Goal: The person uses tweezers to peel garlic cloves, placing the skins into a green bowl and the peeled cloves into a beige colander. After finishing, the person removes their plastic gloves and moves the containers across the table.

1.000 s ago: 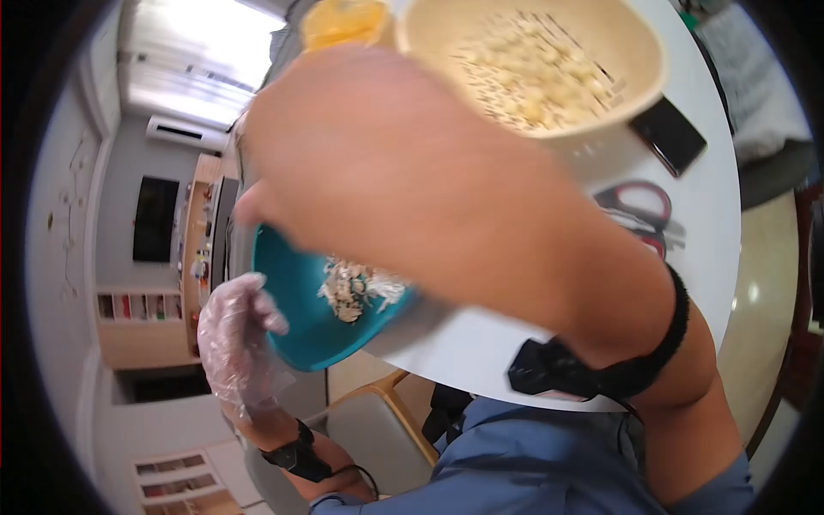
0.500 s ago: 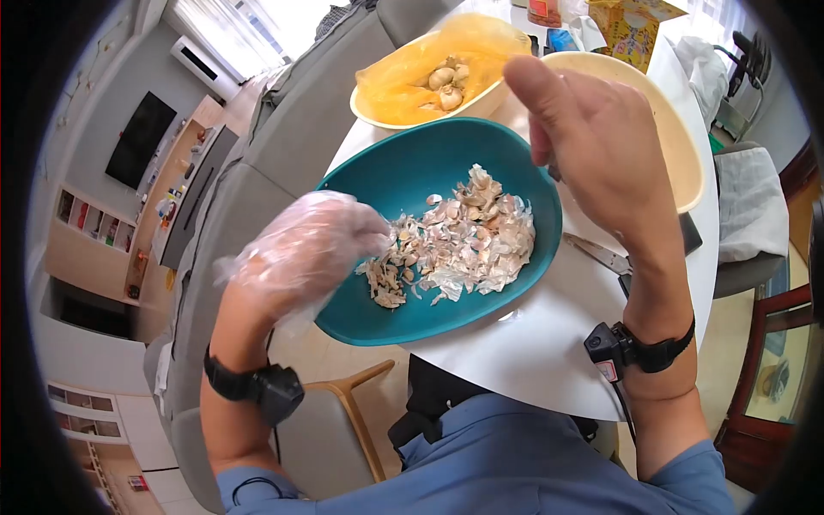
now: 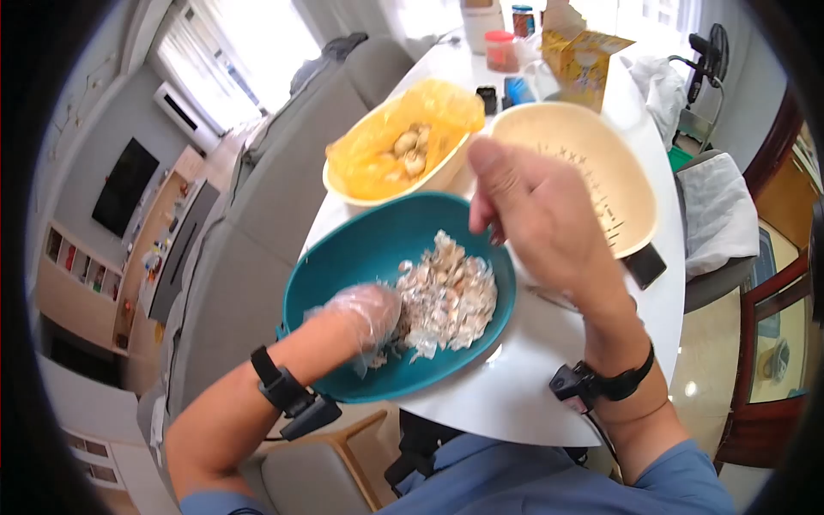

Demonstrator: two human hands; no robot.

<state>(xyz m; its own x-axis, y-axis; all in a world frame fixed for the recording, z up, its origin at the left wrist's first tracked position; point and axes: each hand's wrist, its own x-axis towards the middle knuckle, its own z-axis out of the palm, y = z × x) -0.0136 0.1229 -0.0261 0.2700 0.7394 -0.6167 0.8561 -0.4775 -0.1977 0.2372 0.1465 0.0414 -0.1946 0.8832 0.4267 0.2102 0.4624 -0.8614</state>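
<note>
A teal basin (image 3: 335, 257) on the white table holds a heap of papery garlic skins (image 3: 455, 296). My left hand (image 3: 365, 313), in a clear plastic glove, reaches down into the basin at the left side of the heap; its fingertips are hidden. Bare and raised, my right hand (image 3: 545, 215) is over the basin's right rim, with the thumb up and the other fingers curled in. Whatever those fingers hold is hidden. Beyond the teal basin, a cream basin lined with a yellow bag (image 3: 352, 159) contains several garlic bulbs (image 3: 412, 146).
A cream colander (image 3: 631, 163) stands behind my right hand, with a black flat object (image 3: 645, 266) beside it. A metal tool (image 3: 554, 297) lies partly under my right wrist. Farther back are a yellow box (image 3: 579, 69) and a red-lidded jar (image 3: 501, 51). A grey sofa (image 3: 257, 206) runs along the left.
My left hand has moved down into the garlic skins. My right hand stays raised with its fingers curled. The view has shifted, showing more of the table's far end.
</note>
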